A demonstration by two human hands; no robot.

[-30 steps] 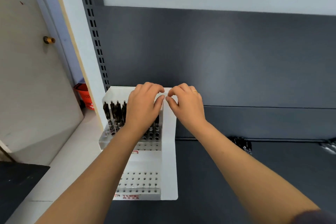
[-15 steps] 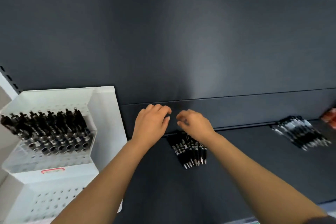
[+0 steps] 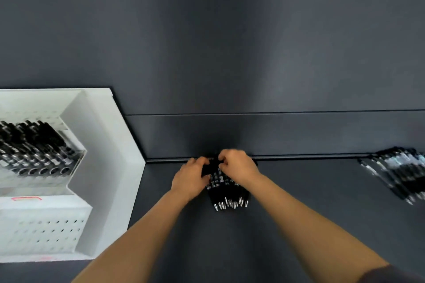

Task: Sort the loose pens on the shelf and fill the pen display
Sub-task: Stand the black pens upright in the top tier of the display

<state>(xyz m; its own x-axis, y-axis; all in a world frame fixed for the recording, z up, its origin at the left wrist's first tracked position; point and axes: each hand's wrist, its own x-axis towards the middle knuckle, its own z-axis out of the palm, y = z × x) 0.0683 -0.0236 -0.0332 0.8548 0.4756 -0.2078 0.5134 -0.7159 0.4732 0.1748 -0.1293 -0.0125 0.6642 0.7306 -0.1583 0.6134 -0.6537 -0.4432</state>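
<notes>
Reaching forward, left hand (image 3: 190, 179) and right hand (image 3: 239, 165) curl over the pen bundle (image 3: 227, 193), each grip seemingly holding it.

We see a dark grey shelf (image 3: 299, 209) across the lower half of the frame. At its middle, close to the back panel (image 3: 299, 135), lies a bundle of black pens (image 3: 226, 193), silver tips toward us. A second heap of pens (image 3: 400, 174), blurred, lies at the right edge. A white pen display (image 3: 110, 167) stands at the left.

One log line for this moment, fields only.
left hand: grips pen bundle | right hand: grips it | pen display: partly filled | second pen pile: far right, untouched
</notes>
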